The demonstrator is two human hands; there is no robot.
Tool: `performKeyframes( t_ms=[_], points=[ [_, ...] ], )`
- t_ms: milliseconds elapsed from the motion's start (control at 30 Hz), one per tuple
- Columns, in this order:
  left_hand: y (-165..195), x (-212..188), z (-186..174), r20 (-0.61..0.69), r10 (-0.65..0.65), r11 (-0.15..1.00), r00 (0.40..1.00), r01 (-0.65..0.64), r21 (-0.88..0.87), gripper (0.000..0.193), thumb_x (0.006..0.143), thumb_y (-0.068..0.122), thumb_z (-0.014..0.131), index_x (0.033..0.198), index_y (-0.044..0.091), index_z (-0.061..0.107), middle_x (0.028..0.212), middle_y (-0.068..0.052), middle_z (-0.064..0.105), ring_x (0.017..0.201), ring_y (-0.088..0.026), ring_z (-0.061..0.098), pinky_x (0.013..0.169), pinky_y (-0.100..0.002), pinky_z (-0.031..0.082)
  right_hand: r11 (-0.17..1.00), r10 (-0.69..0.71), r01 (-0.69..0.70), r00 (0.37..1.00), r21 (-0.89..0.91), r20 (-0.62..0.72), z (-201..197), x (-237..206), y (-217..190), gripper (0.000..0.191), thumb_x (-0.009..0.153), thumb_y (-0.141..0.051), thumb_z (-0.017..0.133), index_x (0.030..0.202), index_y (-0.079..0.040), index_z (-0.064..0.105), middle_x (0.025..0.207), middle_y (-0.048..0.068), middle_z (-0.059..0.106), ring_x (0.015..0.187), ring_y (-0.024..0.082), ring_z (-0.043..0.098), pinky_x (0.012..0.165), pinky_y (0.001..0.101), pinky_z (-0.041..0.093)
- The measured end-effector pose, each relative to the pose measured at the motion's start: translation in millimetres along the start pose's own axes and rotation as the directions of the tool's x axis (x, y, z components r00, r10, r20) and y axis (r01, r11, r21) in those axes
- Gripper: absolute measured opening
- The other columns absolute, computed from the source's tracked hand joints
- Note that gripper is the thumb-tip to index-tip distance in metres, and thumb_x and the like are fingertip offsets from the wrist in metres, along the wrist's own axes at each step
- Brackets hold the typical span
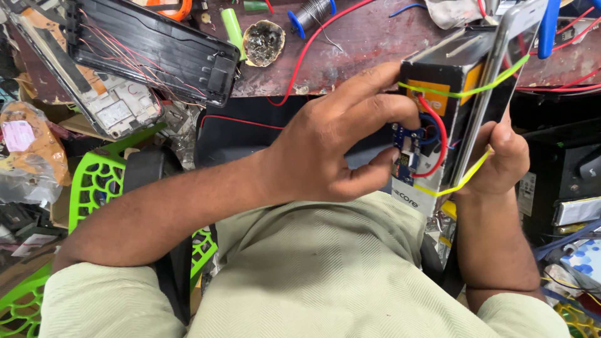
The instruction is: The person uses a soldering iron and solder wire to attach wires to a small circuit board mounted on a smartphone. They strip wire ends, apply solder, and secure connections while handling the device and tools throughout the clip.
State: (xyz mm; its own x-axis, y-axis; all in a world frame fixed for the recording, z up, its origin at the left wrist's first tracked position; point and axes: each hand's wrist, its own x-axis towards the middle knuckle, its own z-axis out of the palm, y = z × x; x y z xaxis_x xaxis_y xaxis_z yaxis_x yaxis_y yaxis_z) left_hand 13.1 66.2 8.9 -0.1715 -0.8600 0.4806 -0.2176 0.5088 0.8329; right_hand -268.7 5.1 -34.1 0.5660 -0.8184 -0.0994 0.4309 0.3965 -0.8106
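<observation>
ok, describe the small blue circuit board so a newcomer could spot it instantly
Start at the black box bound with yellow-green rubber bands, held above the person's lap. On the side facing the left hand sits the blue circuit board, pinched by that hand's fingertips. It's the only blue part there, with a red wire looping beside it.

Far desk (375,44) crowded: open black plastic casing with thin wires (150,47) blocks the left, red cable (313,44) loops mid-way, bare brown patch between them. Near, lime-green plastic chair (100,181) hems the left.
</observation>
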Motion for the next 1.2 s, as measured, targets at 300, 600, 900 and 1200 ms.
performKeyframes(
  t_ms=[300,600,900,1200],
  points=[
    [-4.0,2.9,4.6,0.017,-0.081,0.994,0.997,0.082,-0.068,0.048,0.085,0.004,0.076,0.128,0.004,0.054,0.133,-0.018,0.059,0.132,-0.038,0.056,0.110,-0.040,0.053,0.999,-0.012,0.010,0.999,-0.035,-0.050,14.1,4.7,-2.5,0.073,0.099,-0.035,0.071,0.152,0.003,0.039,0.138,0.017,0.060,0.120,0.024,0.065,0.108,0.0365,0.054],
    [-4.0,11.1,3.2,0.101,-0.009,0.995,0.995,0.019,-0.093,0.082,0.084,0.024,0.090,0.145,0.004,0.040,0.153,-0.020,0.044,0.149,-0.038,0.039,0.122,-0.043,0.044,0.997,0.050,-0.043,0.993,0.071,-0.106,-34.7,-0.5,-12.0,0.057,0.104,-0.035,0.061,0.134,0.013,0.054,0.126,0.025,0.068,0.111,0.029,0.070,0.103,0.0382,0.056],
    [-6.2,13.1,7.3,0.065,-0.012,1.000,0.998,0.013,-0.020,0.074,0.083,0.019,0.090,0.139,0.002,0.045,0.139,-0.010,0.057,0.153,-0.037,0.038,0.122,-0.044,0.043,0.993,0.048,-0.043,0.998,0.112,-0.044,-38.5,0.4,-11.8,0.054,0.107,-0.031,0.061,0.140,0.010,0.053,0.125,0.022,0.071,0.108,0.025,0.073,0.100,0.0345,0.059],
    [-7.5,11.9,10.0,0.056,-0.021,0.999,0.998,0.022,-0.026,0.073,0.082,0.017,0.090,0.138,0.001,0.045,0.136,-0.010,0.059,0.152,-0.037,0.039,0.127,-0.046,0.042,0.989,0.063,-0.059,0.998,0.132,-0.028,-46.7,-2.1,-11.5,0.049,0.110,-0.031,0.061,0.136,0.010,0.055,0.122,0.021,0.072,0.106,0.024,0.073,0.099,0.0337,0.059]
  ],
)
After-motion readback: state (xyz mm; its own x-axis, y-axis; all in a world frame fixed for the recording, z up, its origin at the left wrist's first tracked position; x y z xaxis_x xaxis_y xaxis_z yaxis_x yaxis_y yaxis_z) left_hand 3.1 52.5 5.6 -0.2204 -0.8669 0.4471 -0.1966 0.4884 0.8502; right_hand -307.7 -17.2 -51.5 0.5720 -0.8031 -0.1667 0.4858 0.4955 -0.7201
